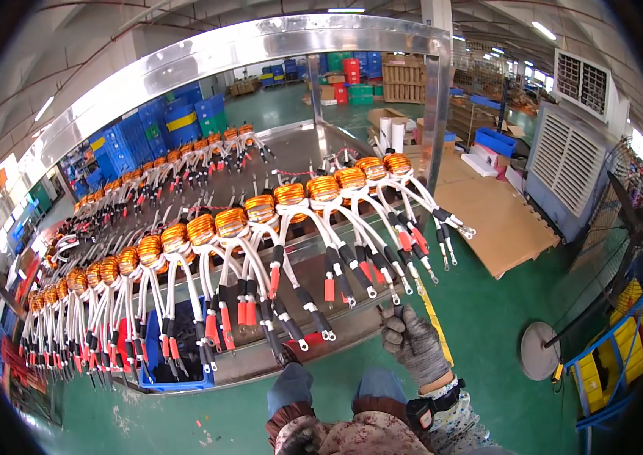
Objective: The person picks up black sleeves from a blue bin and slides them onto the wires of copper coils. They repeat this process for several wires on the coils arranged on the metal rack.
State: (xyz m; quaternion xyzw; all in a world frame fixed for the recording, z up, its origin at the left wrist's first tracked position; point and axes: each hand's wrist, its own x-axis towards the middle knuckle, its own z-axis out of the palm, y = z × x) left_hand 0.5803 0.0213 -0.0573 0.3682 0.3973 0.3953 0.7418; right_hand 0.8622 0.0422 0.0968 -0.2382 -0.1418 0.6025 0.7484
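Note:
A metal rack (261, 45) carries two long rows of orange copper coils (230, 221). White sleeved leads with red and black ends (329, 288) hang from each coil. My right hand (412, 341), in a grey glove, is closed on the rack's lower front rail (352, 322) near its right end. My left hand (300, 438), also gloved, sits low at the bottom edge by my patterned sleeve. It is apart from the rack, and I cannot see whether it holds anything. Two blue shapes that look like my knees (291, 387) show below the rail.
A blue bin (156, 356) sits under the rack. At right stand a white air cooler (564, 167), a fan's round base (537, 350) and a blue rack of yellow bins (625, 349). Cardboard sheets (488, 216) lie behind on the green floor; blue crates (132, 140) are stacked far left.

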